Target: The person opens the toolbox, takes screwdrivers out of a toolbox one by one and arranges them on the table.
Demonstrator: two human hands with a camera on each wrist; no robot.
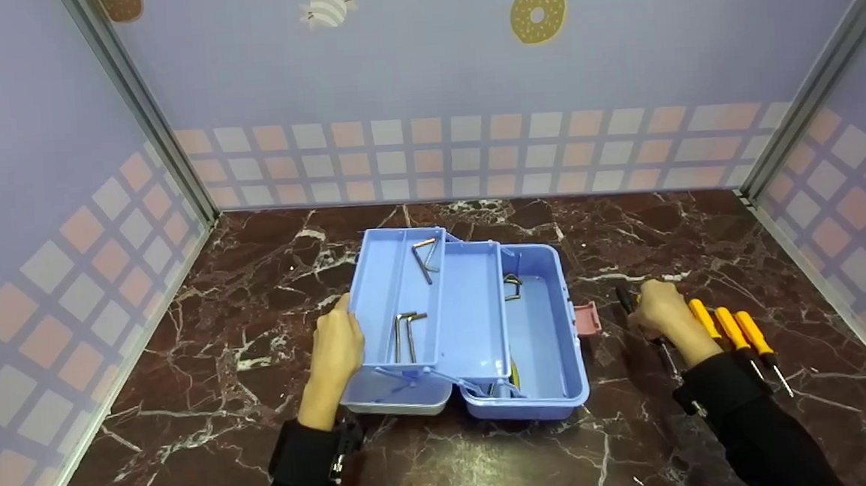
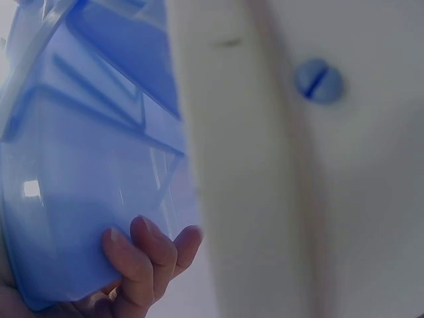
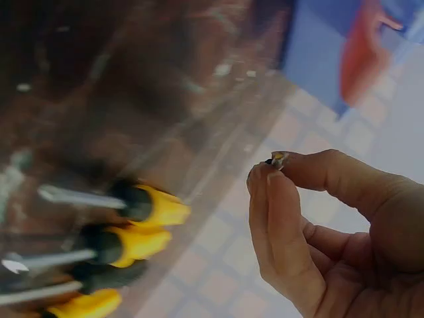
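A blue toolbox [image 1: 474, 308] stands unfolded, its upper tray [image 1: 380, 299] out to the left. My left hand [image 1: 336, 346] grips the left edge of the toolbox, fingers [image 2: 156, 248] curled beneath the blue plastic in the left wrist view. Several L-shaped hex keys [image 1: 398, 335] lie in that tray. Over to the right, my right hand [image 1: 661, 310] is low among the screwdrivers. Its thumb and fingers pinch a small thing with a shiny end [image 3: 278, 159], mostly hidden by the fingertips. Right beside that hand is a black-handled tool [image 1: 624, 299].
Yellow-handled screwdrivers [image 1: 753, 332] lie on the dark marbled table [image 1: 270, 283], right of the right hand. A pink latch [image 1: 587, 319] sticks out from the toolbox. Inside its base are a bent metal piece [image 1: 512, 287] and something yellow [image 1: 515, 373]. Patterned walls [image 1: 467, 60] enclose the table.
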